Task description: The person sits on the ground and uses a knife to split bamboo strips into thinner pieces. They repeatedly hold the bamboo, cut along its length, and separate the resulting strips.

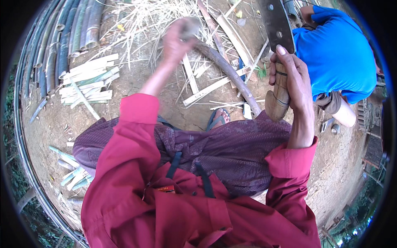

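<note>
In my right hand (298, 80) is a machete (278, 25), gripped by its wooden handle with the broad dark blade upward. My thumb lies along the top of the handle, beside the blade. My left hand (175, 43) is smeared by motion; its fingers and thumb curl about a blurred grey-brown thing (190, 28) whose kind does not show. Right by that hand is the upper end of a bent wooden branch (225, 66), which slants down to my knee. Whether the grey-brown thing is part of the branch, I cannot tell.
Pale shavings (136, 20) cover the ground ahead. Split bamboo strips (89, 84) are stacked at left, below long bamboo poles (51, 45). More short pieces (74, 171) lie farther down. At right a person in a blue shirt (337, 53) bends close to the blade.
</note>
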Available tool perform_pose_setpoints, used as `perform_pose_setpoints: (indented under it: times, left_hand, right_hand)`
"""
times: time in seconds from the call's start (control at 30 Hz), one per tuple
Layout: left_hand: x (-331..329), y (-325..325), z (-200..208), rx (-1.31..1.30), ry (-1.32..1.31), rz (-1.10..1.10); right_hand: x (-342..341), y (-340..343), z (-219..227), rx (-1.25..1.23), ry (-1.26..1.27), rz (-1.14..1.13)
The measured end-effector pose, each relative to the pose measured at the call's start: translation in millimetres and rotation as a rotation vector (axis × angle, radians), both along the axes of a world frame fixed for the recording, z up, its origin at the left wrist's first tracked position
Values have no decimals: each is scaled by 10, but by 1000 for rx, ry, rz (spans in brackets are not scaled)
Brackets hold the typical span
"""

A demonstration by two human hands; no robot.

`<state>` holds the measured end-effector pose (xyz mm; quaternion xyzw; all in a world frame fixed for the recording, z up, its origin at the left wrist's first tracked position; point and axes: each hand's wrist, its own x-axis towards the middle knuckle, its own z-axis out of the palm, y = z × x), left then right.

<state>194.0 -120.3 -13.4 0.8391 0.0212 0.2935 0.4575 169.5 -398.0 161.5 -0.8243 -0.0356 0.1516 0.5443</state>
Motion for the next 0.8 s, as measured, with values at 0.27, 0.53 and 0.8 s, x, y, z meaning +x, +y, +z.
perform_pose_setpoints:
  times: [0.27,0.53,0.8]
  left_hand:
    - [-996,1751,848,-587,-63,-146]
    - [-1961,1379,558,-725,247,-321]
    - [-2143,1166,496,-542,513,-248]
  right_hand:
    - [-282,296,-203,-80,-91,256]
    - [-1018,995,-258,-63,-12,443]
    - [-1583,1456,-494,-24,2,437]
